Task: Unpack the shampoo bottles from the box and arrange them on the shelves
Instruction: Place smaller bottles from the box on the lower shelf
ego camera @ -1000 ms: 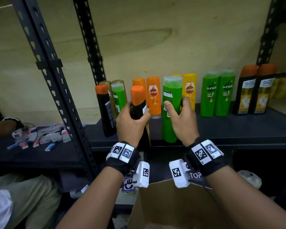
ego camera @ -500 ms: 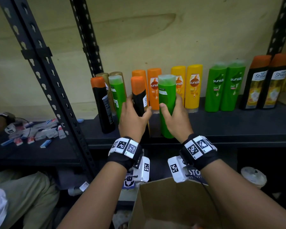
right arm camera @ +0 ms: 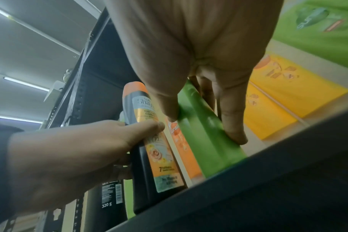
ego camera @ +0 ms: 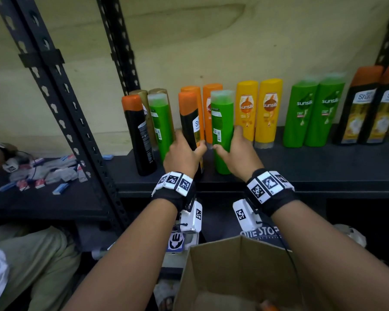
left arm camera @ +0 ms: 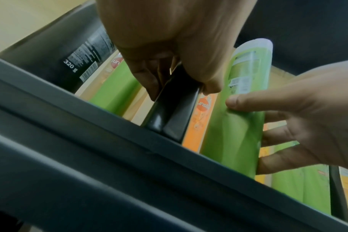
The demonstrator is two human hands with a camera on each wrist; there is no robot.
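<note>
Fingers (ego camera: 177,140) of the left hand (ego camera: 182,157) curl round a black, orange-capped bottle (ego camera: 190,122), while the right hand (ego camera: 238,156) grips a green bottle (ego camera: 221,131) just beside it, both bottles standing near the front edge of the black shelf (ego camera: 301,173). Beyond the fingertips stand orange, yellow and green bottles in a back row; below the wrists sits the cardboard box (ego camera: 234,277). The placing step appears under way; next, each hand likely needs to push its bottle back into line and let go.
</note>
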